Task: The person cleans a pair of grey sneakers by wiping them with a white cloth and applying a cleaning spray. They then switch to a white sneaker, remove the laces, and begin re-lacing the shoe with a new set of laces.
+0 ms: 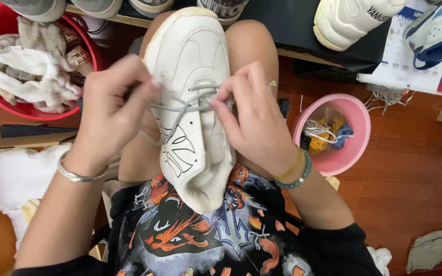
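Head view, looking straight down onto the lap.

Cream-white leather sneaker with black line pattern on its side (193, 102) lies lengthwise on the bare knees, toe pointing away from the body, heel opening resting against the black printed shirt (205, 235). A thin grey shoelace (180, 108) runs across the eyelet area.

Left hand (111, 115): fingers curled in, thumb and forefinger pinched together on the lace at the sneaker's left edge. Silver bangle (78, 176) on that wrist.

Right hand (254, 122): fingers bent and closed at the tips, pinching the lace at the tongue, just right of centre. Palm lies over the sneaker's right side. Green bead bracelet (300, 176) on that wrist.

Surface: reddish-brown wooden plank floor (415, 168), with a scrap of grey cloth (428, 250) lying at lower right.

Surroundings: red round plastic basin (90, 51) at upper left, filled with crumpled white and grey rags (24, 71). Pink round plastic bowl (349, 148) on the floor beside the right knee, holding tangled white, yellow and blue laces. Along the top edge, a low dark shelf (292, 25) carries more shoes: a second cream sneaker (349, 20), and a blue-and-white sneaker (438, 33) resting on a white spiral-bound calendar (410, 71). White cloth (16, 174) lies at the left, beside the left forearm.
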